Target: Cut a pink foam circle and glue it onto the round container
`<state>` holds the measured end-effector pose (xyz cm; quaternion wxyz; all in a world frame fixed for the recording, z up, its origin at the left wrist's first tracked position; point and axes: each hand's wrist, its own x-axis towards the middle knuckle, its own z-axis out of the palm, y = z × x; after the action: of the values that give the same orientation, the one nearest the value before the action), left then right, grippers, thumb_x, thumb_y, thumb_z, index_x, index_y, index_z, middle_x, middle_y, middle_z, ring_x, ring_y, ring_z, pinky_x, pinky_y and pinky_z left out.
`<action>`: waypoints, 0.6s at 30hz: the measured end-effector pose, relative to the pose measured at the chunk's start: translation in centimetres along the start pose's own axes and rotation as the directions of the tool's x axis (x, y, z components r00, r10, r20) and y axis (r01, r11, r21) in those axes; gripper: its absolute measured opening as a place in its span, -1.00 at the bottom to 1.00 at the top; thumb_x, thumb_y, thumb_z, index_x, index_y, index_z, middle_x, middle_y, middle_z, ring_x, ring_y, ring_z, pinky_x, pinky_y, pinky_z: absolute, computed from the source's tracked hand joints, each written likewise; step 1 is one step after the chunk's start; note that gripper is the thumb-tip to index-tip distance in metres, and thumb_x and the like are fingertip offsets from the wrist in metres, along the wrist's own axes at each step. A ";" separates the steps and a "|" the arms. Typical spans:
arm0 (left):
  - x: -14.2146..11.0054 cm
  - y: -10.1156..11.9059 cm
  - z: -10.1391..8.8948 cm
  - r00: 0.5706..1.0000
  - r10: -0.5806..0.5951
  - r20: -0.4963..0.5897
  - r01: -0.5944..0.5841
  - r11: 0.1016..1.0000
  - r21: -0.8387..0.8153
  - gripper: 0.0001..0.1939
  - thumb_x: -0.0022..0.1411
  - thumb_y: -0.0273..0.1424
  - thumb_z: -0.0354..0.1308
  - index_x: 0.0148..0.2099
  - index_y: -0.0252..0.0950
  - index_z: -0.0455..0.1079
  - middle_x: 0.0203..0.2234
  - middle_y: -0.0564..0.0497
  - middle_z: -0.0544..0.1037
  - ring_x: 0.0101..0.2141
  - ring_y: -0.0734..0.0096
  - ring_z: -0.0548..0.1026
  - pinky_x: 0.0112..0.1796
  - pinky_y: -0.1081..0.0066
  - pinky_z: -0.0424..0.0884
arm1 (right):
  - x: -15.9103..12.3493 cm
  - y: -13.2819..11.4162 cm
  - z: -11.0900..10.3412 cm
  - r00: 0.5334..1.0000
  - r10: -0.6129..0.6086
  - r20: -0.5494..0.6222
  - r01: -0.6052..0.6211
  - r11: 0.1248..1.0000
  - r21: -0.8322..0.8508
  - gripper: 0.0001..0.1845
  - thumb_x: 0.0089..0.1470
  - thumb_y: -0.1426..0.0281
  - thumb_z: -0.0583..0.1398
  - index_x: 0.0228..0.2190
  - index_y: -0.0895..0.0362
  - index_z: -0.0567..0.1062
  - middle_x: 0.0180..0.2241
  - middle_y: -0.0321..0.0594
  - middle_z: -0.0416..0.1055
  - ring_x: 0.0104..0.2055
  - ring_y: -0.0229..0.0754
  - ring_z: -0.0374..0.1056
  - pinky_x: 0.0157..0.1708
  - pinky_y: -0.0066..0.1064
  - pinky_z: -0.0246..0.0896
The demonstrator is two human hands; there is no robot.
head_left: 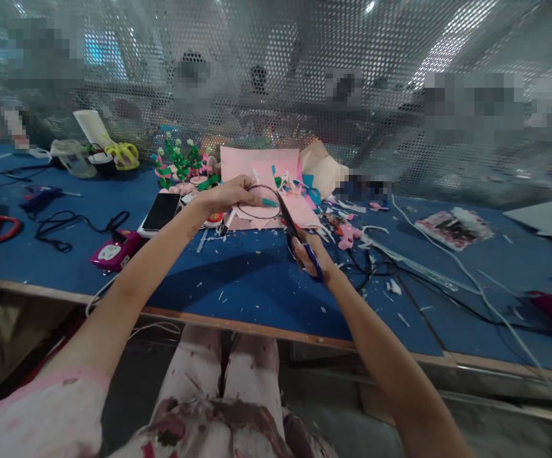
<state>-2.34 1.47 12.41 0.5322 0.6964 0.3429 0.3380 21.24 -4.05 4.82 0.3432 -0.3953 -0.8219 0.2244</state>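
Note:
My left hand (232, 194) pinches a pink paper piece (251, 208) with a dark round outline on it. The thumb lies across the paper, and a teal strip or nail shows at its tip. My right hand (316, 251) is closed around the handles of a pair of scissors (291, 219) with dark blades and blue loops. The blades point up and away, their tips at the right edge of the round outline. Whether the blades touch the paper, I cannot tell. Larger pink sheets (261, 159) lie behind and beneath the held paper.
Green craft plants (180, 159), a phone (162, 212) and a purple device (114, 250) stand on the left, with red-handled scissors (3, 229) farther out. Paper scraps, a pink cutout (349, 235) and cables (452, 254) lie right. A perforated metal screen (276, 76) rises behind the blue table (247, 280).

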 end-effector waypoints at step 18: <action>-0.3 0.4 0.2 0.995 -0.068 -0.069 0.066 0.997 -0.033 -0.74 -0.11 -0.48 0.36 -0.65 -0.37 0.32 -0.79 0.14 0.17 -0.75 0.68 0.11 -0.71 0.52 0.07 | 0.2 -0.2 -0.2 1.000 -0.003 -0.010 0.004 0.999 0.049 -0.43 0.02 -0.18 -0.02 -0.54 0.09 0.23 -0.66 -0.36 0.05 -0.62 -0.32 -0.05 -0.63 -0.41 -0.14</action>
<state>-2.27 1.05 12.73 0.5416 0.6639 0.3793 0.3494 21.18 -4.00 5.19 0.3573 -0.3865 -0.8151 0.2420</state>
